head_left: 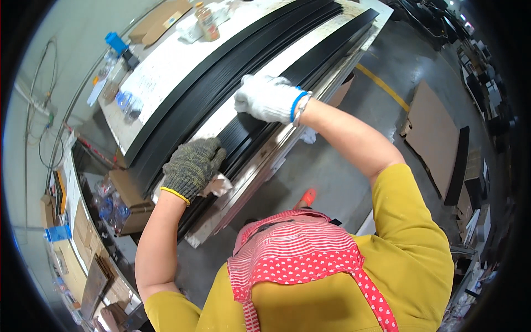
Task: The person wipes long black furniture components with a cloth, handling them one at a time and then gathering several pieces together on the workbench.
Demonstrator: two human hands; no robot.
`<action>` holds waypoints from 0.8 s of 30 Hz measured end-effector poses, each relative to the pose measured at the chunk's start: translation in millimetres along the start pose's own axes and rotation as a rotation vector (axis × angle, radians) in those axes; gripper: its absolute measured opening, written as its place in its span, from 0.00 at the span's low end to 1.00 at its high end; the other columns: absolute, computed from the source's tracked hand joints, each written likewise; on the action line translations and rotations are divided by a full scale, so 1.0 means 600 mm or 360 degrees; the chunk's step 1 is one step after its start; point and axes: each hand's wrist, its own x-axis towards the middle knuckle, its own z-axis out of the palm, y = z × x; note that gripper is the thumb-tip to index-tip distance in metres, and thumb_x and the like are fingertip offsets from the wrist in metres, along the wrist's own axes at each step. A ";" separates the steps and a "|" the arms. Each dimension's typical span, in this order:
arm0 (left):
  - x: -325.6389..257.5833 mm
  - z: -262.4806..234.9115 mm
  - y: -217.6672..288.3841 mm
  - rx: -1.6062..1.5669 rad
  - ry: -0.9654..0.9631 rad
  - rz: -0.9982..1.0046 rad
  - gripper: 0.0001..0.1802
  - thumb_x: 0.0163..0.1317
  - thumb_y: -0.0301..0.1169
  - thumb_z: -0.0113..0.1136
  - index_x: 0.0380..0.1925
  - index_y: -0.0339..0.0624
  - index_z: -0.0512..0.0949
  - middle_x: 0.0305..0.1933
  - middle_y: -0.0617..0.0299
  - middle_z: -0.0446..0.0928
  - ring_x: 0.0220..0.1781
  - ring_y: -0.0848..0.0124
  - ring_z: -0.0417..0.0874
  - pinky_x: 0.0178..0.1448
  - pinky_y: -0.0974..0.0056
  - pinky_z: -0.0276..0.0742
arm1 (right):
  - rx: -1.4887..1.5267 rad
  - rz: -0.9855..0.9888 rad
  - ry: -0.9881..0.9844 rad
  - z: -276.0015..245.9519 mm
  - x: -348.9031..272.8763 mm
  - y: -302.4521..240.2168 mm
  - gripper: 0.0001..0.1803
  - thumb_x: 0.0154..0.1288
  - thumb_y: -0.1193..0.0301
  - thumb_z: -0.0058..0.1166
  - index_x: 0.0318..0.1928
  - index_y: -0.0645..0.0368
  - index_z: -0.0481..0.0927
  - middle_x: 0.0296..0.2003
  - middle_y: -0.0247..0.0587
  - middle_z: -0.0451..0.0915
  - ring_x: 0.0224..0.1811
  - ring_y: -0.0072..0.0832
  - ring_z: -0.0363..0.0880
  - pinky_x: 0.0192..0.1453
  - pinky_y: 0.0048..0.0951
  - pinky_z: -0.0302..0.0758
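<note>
My left hand, in a dark grey knitted glove, is closed over the near end of a black strip. A crumpled white cloth or paper sticks out from under its palm. My right hand, in a white knitted glove with a blue cuff, is curled on the same strip farther along. Its fingertips are turned down, and what they grip is hidden. Several more long black strips lie side by side on the white table, left of my hands.
A bottle with an orange cap stands at the table's far side, and a clear plastic bottle lies at its left edge. A cardboard box of bottles sits at left. Flat cardboard lies on the floor at right.
</note>
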 end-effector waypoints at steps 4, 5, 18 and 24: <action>0.040 -0.027 0.031 0.0073 -0.0173 -0.0265 0.22 0.65 0.50 0.56 0.52 0.51 0.81 0.56 0.53 0.80 0.58 0.53 0.80 0.62 0.53 0.75 | -0.0035 0.0023 0.0088 -0.033 -0.017 0.119 0.12 0.65 0.63 0.58 0.37 0.57 0.88 0.31 0.52 0.85 0.37 0.47 0.86 0.44 0.43 0.83; 0.045 -0.027 0.031 0.0114 -0.0219 -0.0286 0.23 0.64 0.50 0.57 0.53 0.52 0.81 0.57 0.53 0.80 0.58 0.53 0.80 0.62 0.53 0.75 | -0.0052 0.0030 0.0104 -0.043 -0.021 0.149 0.12 0.66 0.62 0.58 0.37 0.57 0.88 0.33 0.52 0.85 0.38 0.47 0.86 0.44 0.44 0.83; 0.322 -0.095 0.215 0.0093 0.0145 0.0620 0.14 0.64 0.42 0.58 0.36 0.43 0.82 0.37 0.50 0.82 0.42 0.49 0.83 0.47 0.49 0.79 | -0.0080 0.0438 -0.0135 -0.157 -0.031 0.428 0.12 0.65 0.61 0.60 0.41 0.53 0.88 0.43 0.50 0.84 0.46 0.47 0.85 0.51 0.44 0.81; 0.487 -0.095 0.288 0.0347 -0.0132 0.0782 0.17 0.67 0.44 0.52 0.38 0.45 0.83 0.36 0.49 0.84 0.39 0.50 0.86 0.45 0.50 0.80 | -0.0111 0.0476 -0.0138 -0.197 -0.036 0.546 0.13 0.67 0.59 0.59 0.42 0.54 0.86 0.38 0.50 0.82 0.44 0.49 0.83 0.47 0.45 0.78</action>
